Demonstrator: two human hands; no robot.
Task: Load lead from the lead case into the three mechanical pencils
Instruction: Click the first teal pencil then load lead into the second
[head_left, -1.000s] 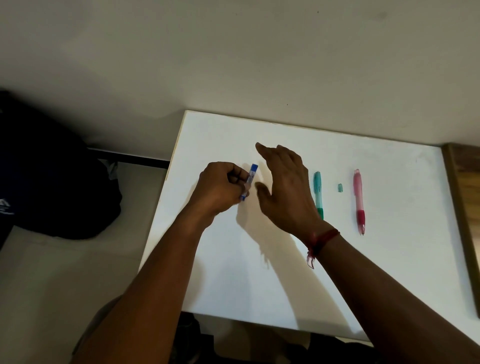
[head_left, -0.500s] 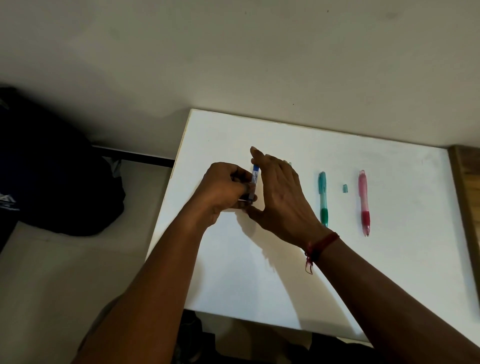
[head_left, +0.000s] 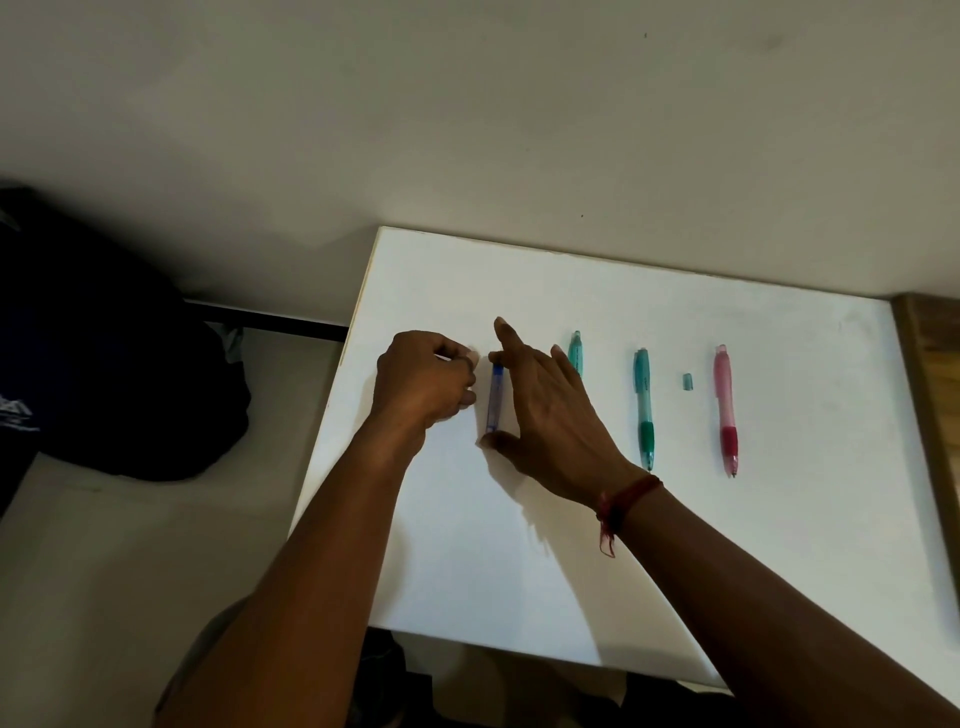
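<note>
Now the lead case (head_left: 495, 397) has passed from the left hand (head_left: 423, 382) to the right hand (head_left: 545, 410), which pinches it end to end between thumb and a fingertip, left of centre over the white table (head_left: 519, 545). The left hand has let go and sits just beside it, fingers curled; whether they pinch a lead is too fine to see. To the right lie a half-hidden teal pencil (head_left: 575, 351), a second teal pencil (head_left: 644, 405), a loose cap (head_left: 687, 382) and a pink pencil (head_left: 724, 410). Likely a lead is out, ready for loading.
</note>
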